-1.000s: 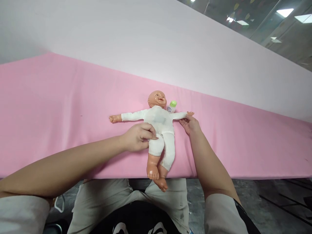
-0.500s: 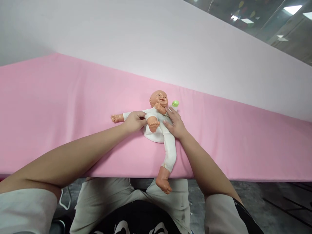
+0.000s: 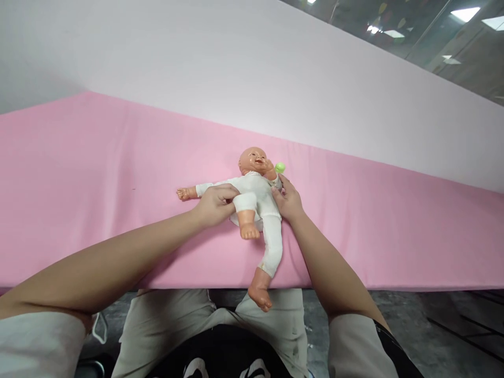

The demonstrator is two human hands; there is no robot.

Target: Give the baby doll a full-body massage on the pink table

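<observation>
A baby doll [image 3: 255,181] in white clothing lies on its back on the pink-covered table, head away from me. One of its arms stretches out to the left and the other is raised beside its chin. My left hand [image 3: 216,203] is closed on the doll at the hip and bent leg, fingertips partly hidden. On the other side, my right hand [image 3: 289,199] curls around the doll's raised sleeve and side. A flat white piece [image 3: 258,224] shows under the doll's bottom. Just behind my right fingers a green-topped object [image 3: 280,167] is mostly hidden.
The pink table cover [image 3: 129,157] runs to a front edge close to my lap, and the doll's straight leg hangs over it. Behind rises a pale wall panel [image 3: 189,63], with glass reflecting lights at upper right.
The doll's bent leg has come down toward me, its foot lower. My right hand has shifted from the belly to the raised arm, which sits higher by the face.
</observation>
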